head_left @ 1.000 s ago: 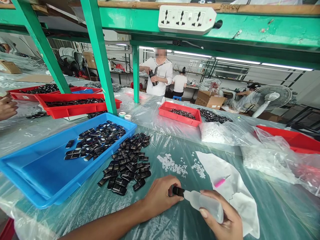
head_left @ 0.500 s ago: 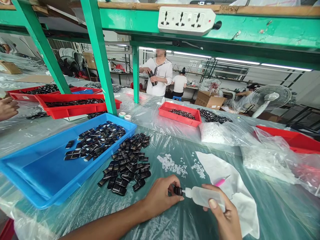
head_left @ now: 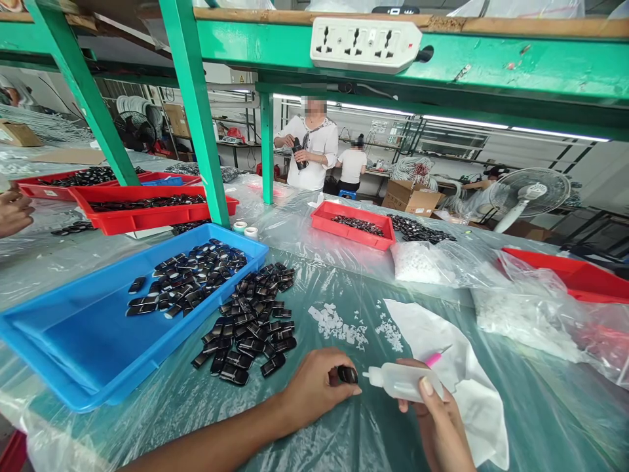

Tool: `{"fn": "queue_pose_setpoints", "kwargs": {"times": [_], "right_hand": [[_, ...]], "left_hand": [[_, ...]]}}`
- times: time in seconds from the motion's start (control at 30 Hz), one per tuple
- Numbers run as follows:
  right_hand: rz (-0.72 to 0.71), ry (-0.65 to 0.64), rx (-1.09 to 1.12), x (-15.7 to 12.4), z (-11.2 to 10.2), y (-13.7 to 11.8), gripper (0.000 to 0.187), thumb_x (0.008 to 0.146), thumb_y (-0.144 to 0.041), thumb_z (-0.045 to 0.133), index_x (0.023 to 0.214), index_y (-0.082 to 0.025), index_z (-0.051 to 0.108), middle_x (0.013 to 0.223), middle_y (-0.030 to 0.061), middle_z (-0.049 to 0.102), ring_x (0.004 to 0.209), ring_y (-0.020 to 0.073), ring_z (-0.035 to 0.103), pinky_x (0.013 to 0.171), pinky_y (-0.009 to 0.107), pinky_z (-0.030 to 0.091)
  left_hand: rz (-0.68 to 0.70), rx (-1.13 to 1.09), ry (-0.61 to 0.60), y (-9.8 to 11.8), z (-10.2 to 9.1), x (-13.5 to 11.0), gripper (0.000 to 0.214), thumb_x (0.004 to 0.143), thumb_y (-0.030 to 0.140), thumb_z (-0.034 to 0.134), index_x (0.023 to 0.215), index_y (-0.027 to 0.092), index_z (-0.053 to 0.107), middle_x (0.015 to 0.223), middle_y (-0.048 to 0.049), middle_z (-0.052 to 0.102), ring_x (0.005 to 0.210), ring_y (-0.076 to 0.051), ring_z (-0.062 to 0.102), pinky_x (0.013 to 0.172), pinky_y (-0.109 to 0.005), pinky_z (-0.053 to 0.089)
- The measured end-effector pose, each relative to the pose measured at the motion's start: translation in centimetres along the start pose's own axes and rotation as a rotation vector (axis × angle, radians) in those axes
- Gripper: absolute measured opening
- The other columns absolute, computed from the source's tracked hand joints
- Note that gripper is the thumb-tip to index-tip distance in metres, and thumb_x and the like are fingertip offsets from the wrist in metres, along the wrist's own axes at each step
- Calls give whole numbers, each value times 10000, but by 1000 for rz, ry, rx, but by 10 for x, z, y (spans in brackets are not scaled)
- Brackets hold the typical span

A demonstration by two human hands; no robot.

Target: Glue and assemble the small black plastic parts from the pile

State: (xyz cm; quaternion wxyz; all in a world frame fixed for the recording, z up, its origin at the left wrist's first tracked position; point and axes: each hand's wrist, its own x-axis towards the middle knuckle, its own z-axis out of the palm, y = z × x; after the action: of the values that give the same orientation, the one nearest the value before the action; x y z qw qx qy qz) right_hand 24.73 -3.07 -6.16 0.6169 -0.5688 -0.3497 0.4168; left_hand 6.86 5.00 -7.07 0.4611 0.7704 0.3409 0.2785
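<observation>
Between the thumb and fingers of my left hand (head_left: 319, 383) is a small black plastic part (head_left: 347, 374), held just above the table. My right hand (head_left: 437, 410) grips a translucent white squeeze bottle (head_left: 405, 381) lying nearly level. Its narrow nozzle points left at the black part, with a small gap between them. Left of my hands, many like black parts lie in a loose pile (head_left: 255, 321). Small white pieces (head_left: 339, 326) are scattered beyond my left hand. A pink-handled pointed tool (head_left: 435, 358) rests on a white cloth (head_left: 472, 380) beside my right hand.
A blue tray (head_left: 63, 347) with black parts stands at left. Red trays (head_left: 354, 235) and bags of white pieces (head_left: 525, 318) are farther back. Green posts (head_left: 191, 111) rise from the table. Another person's hand (head_left: 14, 210) shows at the left edge; a person in white (head_left: 312, 151) stands beyond.
My right hand has drawn the bottle slightly right, so its nozzle has come away from the black part. The black part has turned a little in my left hand.
</observation>
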Motion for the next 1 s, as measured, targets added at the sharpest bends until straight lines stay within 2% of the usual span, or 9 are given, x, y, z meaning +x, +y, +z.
{"fn": "queue_pose_setpoints", "kwargs": {"times": [0.37, 0.53, 0.67, 0.8, 0.9, 1.0], "right_hand": [[-3, 36, -85, -1, 3, 1, 436, 758, -580, 569, 946, -187, 593, 543, -25, 513, 607, 147, 485, 668, 258, 350], [-36, 37, -114, -2, 3, 1, 420, 755, -567, 580, 935, -187, 601, 692, 7, 619, 580, 122, 483, 632, 245, 374], [-72, 60, -164, -4, 5, 1, 415, 735, -557, 603, 935, -193, 620, 765, 23, 644, 603, 132, 518, 585, 230, 419], [-163, 94, -235, -7, 5, 3, 387, 708, -523, 641, 920, -200, 643, 827, 42, 657, 755, 192, 603, 643, 236, 480], [-264, 100, -261, -8, 6, 7, 334, 706, -478, 658, 903, -208, 658, 930, 57, 665, 837, 205, 612, 704, 234, 491], [-322, 93, -260, -9, 6, 8, 293, 705, -445, 670, 893, -220, 663, 944, 54, 663, 871, 201, 604, 736, 226, 486]], "left_hand": [[-58, -18, 2, 0, 0, 2, 178, 704, 260, 724, 843, 150, 702, 784, -28, 641, 680, -142, 590, 612, -204, 438], [-46, 19, 34, 1, 0, 1, 161, 722, 289, 710, 806, 153, 693, 736, -18, 632, 668, -139, 581, 587, -196, 419], [-32, 62, 31, 1, 0, 1, 132, 728, 271, 704, 778, 151, 684, 726, -12, 631, 663, -135, 573, 583, -191, 406], [-24, 77, 18, 1, 0, 1, 128, 736, 275, 698, 764, 152, 675, 728, -7, 631, 658, -130, 569, 573, -185, 396], [-26, 85, 18, 0, 0, 0, 138, 739, 283, 694, 757, 149, 666, 718, -5, 627, 649, -130, 565, 563, -184, 392], [-22, 93, 20, 0, 1, 0, 144, 745, 292, 687, 752, 151, 660, 712, -3, 624, 657, -133, 566, 567, -186, 393]]}}
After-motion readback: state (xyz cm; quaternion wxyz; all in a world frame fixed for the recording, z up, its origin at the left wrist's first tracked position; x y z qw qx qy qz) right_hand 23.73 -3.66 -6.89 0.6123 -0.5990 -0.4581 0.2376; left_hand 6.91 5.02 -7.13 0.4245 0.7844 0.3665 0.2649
